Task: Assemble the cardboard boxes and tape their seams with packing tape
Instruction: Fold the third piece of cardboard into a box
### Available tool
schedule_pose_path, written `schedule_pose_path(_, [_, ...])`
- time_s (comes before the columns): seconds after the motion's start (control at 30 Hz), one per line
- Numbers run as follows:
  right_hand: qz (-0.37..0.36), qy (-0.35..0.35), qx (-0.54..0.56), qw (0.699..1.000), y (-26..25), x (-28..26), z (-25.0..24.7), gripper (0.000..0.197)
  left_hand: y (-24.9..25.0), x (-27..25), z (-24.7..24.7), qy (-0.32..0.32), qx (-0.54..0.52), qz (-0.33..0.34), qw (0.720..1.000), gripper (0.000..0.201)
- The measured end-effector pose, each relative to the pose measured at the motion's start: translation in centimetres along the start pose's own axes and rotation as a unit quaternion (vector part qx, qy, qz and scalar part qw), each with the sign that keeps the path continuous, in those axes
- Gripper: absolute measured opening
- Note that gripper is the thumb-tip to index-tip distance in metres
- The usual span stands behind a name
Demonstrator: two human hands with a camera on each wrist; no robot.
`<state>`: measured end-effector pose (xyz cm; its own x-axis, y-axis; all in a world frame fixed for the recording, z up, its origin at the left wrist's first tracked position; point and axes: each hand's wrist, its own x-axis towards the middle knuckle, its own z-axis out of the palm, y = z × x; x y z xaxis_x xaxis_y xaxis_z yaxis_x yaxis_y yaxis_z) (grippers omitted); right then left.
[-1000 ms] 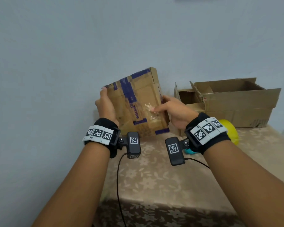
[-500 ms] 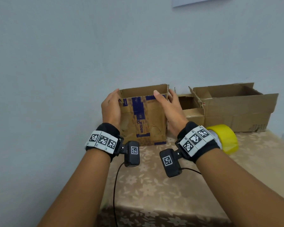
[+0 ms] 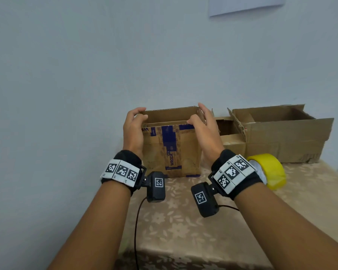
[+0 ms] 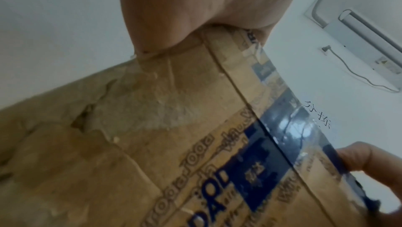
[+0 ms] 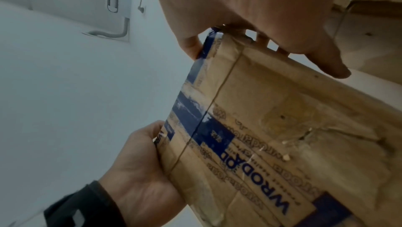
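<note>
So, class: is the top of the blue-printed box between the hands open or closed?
Open. The printed box stands upright on the table, its brown inside showing; the left hand and right hand grip its top corners.

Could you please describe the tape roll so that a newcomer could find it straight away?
Start at the big open cardboard box against the wall on the table's right. Just in front of it lies the tape roll, partly behind the right hand's wristband. It is the only bright yellow thing there.

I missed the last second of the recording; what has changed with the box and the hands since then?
The printed box, held tilted in the air a second ago, now stands upright on the table, open side up. The left hand and right hand moved up to grip its top corners. The tape roll and other boxes stayed put.
</note>
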<state>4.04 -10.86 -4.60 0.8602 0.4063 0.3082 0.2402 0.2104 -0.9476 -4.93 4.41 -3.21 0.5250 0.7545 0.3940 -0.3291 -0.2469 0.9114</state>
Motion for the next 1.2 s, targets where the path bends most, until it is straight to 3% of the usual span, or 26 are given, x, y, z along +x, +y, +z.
schedule_pose_path(0.23, [-0.042, 0.017, -0.085, 0.995, 0.6, 0.4, 0.0, 0.047, -0.8, 0.8, -0.4, 0.025, 0.052, 0.041, 0.997, 0.017])
schedule_pose_path(0.47, [-0.051, 0.042, -0.026, 0.997, 0.4, 0.0, 0.3, 0.042, -0.6, 0.8, -0.1, 0.058, 0.052, 0.031, 0.996, 0.033])
schedule_pose_path(0.57, [-0.087, 0.066, -0.037, 0.993, 0.5, -0.5, 0.4, 0.036, -0.5, 0.5, 0.1, 0.079, 0.119, 0.094, 0.985, 0.039])
schedule_pose_path(0.67, [-0.111, 0.076, -0.043, 0.990, 0.3, -0.5, 0.4, 0.038, -0.6, 0.3, -0.3, 0.082, 0.216, 0.176, 0.957, 0.046])
schedule_pose_path(0.8, [-0.133, 0.066, -0.075, 0.986, 0.3, -0.5, 0.5, 0.041, -1.0, 0.4, -0.8, 0.072, 0.231, 0.204, 0.948, 0.050])
schedule_pose_path(1.2, [-0.118, 0.036, -0.064, 0.990, 0.6, -0.2, 0.6, 0.051, -0.9, 1.6, -1.0, 0.013, 0.218, 0.112, 0.969, 0.047])
